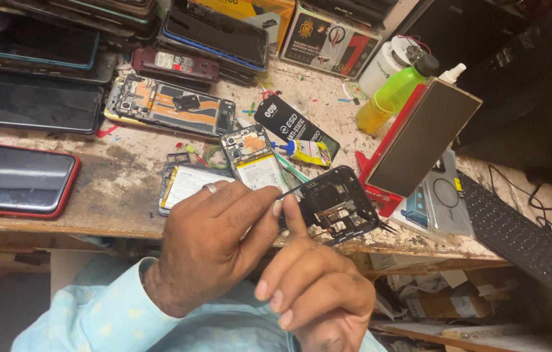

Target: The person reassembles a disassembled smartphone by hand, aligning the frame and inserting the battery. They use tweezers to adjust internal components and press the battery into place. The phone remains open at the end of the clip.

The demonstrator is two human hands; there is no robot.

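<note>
- Two hands are seen at the counter's near edge. The left hand point(214, 244), with one ring point(211, 188), is closed, its fingers point(269, 218) pinching a thin tool point(292, 190) together with the frame.
- The right hand point(318, 290) is raised below the frame; its forefinger is pressed upright against the frame's left edge, the other fingers curled in.
- One black phone frame point(338, 203) is held just over the counter's front edge, tilted, inner side up.
- Two opened phones are counted on the counter point(119, 195): one long board-side-up unit point(171, 107) further back, one smaller unit point(253, 156) just behind the left hand.
- One white battery point(184, 182) lies partly hidden under the left hand.
- One red-cased phone point(18, 176) lies at the left edge, screen up; several dark phones are stacked behind it, number not determinable.
- One small glue tube point(308, 152), one black tool pouch point(292, 124), one green bottle point(396, 94) and one white bottle point(383, 65) are noted.
- One screen panel point(422, 137) is propped on a red stand point(377, 186).
- One black keyboard point(517, 234) lies at the right, on a lower surface.
- The counter is worn, stained and littered with coloured scraps. Boxes and paper are seen on a shelf point(445, 303) beneath it.
</note>
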